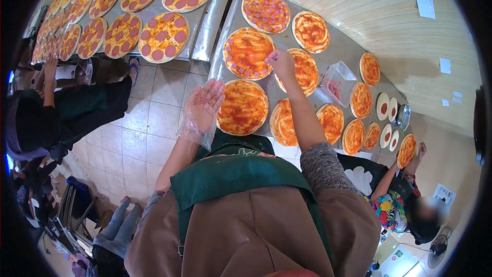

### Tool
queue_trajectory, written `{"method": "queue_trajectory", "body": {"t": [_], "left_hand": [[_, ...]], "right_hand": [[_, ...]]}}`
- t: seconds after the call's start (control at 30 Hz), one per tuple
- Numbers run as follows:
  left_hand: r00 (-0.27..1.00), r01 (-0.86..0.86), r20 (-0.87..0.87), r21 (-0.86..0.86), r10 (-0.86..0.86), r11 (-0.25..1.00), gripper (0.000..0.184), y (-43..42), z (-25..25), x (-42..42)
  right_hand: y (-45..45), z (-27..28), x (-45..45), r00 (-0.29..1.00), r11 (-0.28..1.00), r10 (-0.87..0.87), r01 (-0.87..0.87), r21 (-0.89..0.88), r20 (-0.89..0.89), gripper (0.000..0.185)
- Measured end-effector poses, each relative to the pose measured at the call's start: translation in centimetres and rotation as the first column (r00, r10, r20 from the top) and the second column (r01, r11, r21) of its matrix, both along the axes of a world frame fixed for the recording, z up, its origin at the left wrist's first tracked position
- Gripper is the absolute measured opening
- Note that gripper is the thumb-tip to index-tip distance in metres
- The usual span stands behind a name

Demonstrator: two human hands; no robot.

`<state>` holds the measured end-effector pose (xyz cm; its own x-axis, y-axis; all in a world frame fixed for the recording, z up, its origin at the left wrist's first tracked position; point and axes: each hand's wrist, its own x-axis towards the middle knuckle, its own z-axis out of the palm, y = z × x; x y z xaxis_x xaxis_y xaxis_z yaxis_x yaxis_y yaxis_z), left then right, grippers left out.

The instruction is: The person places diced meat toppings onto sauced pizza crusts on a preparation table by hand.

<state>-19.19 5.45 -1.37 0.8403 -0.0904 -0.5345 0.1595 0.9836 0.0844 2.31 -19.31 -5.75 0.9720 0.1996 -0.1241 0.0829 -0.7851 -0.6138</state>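
Pizza (249,47) spread with red sauce lies on the metal table (333,54) before the person, pink ham cubes (236,65) along its left and lower edge. The right hand (281,65) is at that pizza's right edge, fingers drawn together; whether they pinch anything cannot be told. The left hand (206,103), well apart from the right, is spread palm up beside the nearest sauced pizza (242,107), with clear plastic (196,136) around its wrist. Beyond the first pizza lies another covered in ham cubes (265,12). To the right, a clear tub (345,73) holds more pink pieces among sauced pizzas. Farther right, a co-worker in a bright patterned sleeve (390,210) lifts a sauced base (407,151); on the left bench stand rows of sausage-topped pizzas (164,37)
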Motion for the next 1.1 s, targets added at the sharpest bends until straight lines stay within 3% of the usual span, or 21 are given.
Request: {"method": "queue_trajectory", "body": {"t": [0.13, 0.2, 0.3, 0.4, 0.5, 0.7, 1.0, 1.1], "left_hand": [[1.0, 0.0, 0.005, -0.022, 0.0, 1.0, 0.051, 0.0, 0.0, 0.0], [1.0, -0.004, 0.015, -0.023, 0.005, 1.0, 0.051, -0.1, -0.1, -0.1], [1.0, -0.007, 0.02, -0.021, 0.007, 1.0, 0.05, -0.2, -0.3, -0.1], [1.0, -0.002, 0.021, -0.009, 0.002, 1.0, 0.05, -0.3, -0.4, -0.1], [1.0, 0.005, 0.019, -0.028, -0.004, 1.0, 0.05, -0.2, -0.1, -0.1], [1.0, -0.002, -0.005, -0.022, 0.002, 1.0, 0.049, -0.3, 0.1, -0.5], [0.997, -0.012, 0.071, -0.056, 0.016, 0.998, 0.055, -0.5, 0.7, -0.8], [0.985, -0.022, 0.167, -0.107, 0.04, 0.994, 0.059, -0.9, 1.8, -0.7]], "right_hand": [[-2.2, -2.0, 0.9, 0.998, 0.986, -0.019, 0.03, 0.161, -0.068, 0.013], [-3.9, -3.4, 1.1, 0.998, 0.985, 0.055, -0.047, 0.163, -0.041, 0.012], [-2.6, 0.2, -0.3, 0.984, 1.0, 0.026, -0.023, 0.017, -0.178, 0.009], [-2.2, -0.9, -0.2, 0.989, 0.997, 0.082, -0.081, 0.009, -0.127, 0.01], [-1.5, -0.1, 0.0, 0.99, 0.986, 0.103, -0.114, -0.122, -0.097, 0.01], [-1.4, -0.2, 0.1, 0.995, 0.974, 0.096, -0.1, -0.202, -0.028, 0.01], [0.6, 0.7, 0.0, 0.988, 0.976, 0.131, -0.114, -0.186, 0.083, 0.013], [2.1, 2.8, -0.9, 0.992, 0.994, 0.093, -0.088, -0.068, 0.086, 0.012]]}}
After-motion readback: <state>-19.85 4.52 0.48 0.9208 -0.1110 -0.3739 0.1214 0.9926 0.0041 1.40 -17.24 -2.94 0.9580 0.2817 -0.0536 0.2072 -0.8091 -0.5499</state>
